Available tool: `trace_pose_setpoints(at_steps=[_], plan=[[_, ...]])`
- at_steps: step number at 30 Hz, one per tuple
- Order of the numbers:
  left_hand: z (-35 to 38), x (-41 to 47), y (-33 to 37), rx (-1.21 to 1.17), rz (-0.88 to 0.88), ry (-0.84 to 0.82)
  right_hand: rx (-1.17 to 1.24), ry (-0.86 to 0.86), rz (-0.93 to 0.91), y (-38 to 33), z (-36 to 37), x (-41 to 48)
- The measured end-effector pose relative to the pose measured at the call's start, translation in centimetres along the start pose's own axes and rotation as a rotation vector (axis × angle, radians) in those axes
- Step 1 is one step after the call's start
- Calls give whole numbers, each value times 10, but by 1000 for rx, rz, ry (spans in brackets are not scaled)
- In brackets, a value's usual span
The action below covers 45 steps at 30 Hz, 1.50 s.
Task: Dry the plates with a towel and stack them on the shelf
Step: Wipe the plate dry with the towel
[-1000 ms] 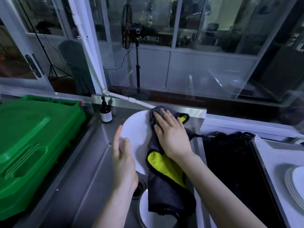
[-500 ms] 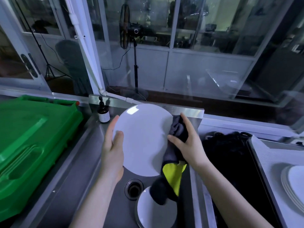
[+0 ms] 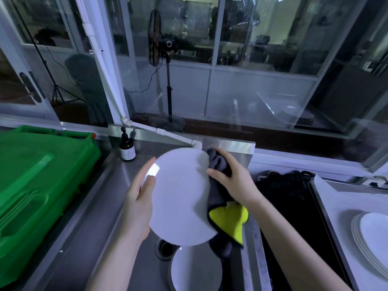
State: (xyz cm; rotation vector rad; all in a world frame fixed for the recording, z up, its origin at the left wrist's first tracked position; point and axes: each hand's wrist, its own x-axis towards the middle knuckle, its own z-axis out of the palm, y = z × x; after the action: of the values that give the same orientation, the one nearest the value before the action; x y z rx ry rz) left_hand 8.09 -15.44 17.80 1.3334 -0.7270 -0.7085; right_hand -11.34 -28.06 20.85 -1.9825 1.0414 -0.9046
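I hold a white plate (image 3: pixel 180 196) tilted up over the steel sink (image 3: pixel 100 206). My left hand (image 3: pixel 139 202) supports its left edge with the thumb on the face. My right hand (image 3: pixel 230 181) grips a grey and yellow towel (image 3: pixel 227 217) against the plate's right edge; the towel hangs down behind the plate. Another white plate (image 3: pixel 196 269) lies in the sink below. A stack of white plates (image 3: pixel 371 234) sits on the white surface at the far right.
A green plastic bin (image 3: pixel 35 185) fills the left side. A dark pump bottle (image 3: pixel 127 148) stands at the sink's back left by a white pipe (image 3: pixel 168 133). A black basin (image 3: pixel 294 206) lies right of the sink. The drain (image 3: pixel 163 248) is under the held plate.
The plate turned from facing away under the towel to facing me. My right hand moved with the towel from the plate's face to its right edge. My left hand shifted slightly on the left rim.
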Motion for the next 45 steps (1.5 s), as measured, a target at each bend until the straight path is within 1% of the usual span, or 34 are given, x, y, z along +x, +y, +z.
trace_pose_setpoints(at_steps=[2,4,6,8,10,14,15,16,18,20,22,24,25,26,28,30,33,35,36,37,38,40,41,43,44,45], plan=[[2,-1,-1,-125,-59,128,145,89,114,12,15,-24],[4,-1,0,-156,-98,173,297,133,184,19,28,-41],[3,0,2,-108,-93,123,381,165,216,18,30,-42],[-3,4,7,-27,-58,34,392,159,190,14,21,-32],[-11,11,11,69,-18,-76,317,83,101,4,5,-16],[-12,19,16,283,93,-378,27,-247,-108,-24,-16,16],[-9,19,15,320,116,-419,-23,-310,-136,-30,-15,21],[-7,17,13,325,126,-424,-44,-341,-145,-35,-14,25],[-5,14,8,271,119,-367,-40,-315,-144,-37,-16,28],[-6,11,2,174,93,-261,-11,-209,-93,-31,-18,23],[-4,8,-3,30,51,-84,104,-39,6,-19,-12,7],[2,6,-4,-95,-1,107,278,104,111,-6,4,-16],[4,6,-3,-120,-26,161,350,142,164,-2,13,-26],[5,6,-1,-114,-39,175,395,168,209,1,19,-33],[2,10,5,-43,-31,102,431,194,263,3,22,-34],[-8,18,11,70,8,-33,422,148,221,0,11,-26],[-20,34,21,220,87,-275,297,-61,66,-12,-9,-7],[-20,39,29,324,115,-459,180,-217,12,-20,-17,6],[-18,41,32,371,113,-520,144,-276,5,-23,-19,11],[-16,42,33,399,94,-539,130,-306,8,-25,-19,15],[-14,43,33,402,64,-517,136,-306,15,-26,-18,16],[-10,42,33,368,13,-397,162,-250,16,-24,-15,15],[-9,40,31,331,2,-304,176,-218,18,-20,-15,14],[-4,26,24,184,4,-43,270,-124,58,-11,-13,9],[-1,16,17,76,-1,91,374,-37,115,-5,-10,5],[5,3,11,-49,-22,188,492,65,192,0,-4,0]])
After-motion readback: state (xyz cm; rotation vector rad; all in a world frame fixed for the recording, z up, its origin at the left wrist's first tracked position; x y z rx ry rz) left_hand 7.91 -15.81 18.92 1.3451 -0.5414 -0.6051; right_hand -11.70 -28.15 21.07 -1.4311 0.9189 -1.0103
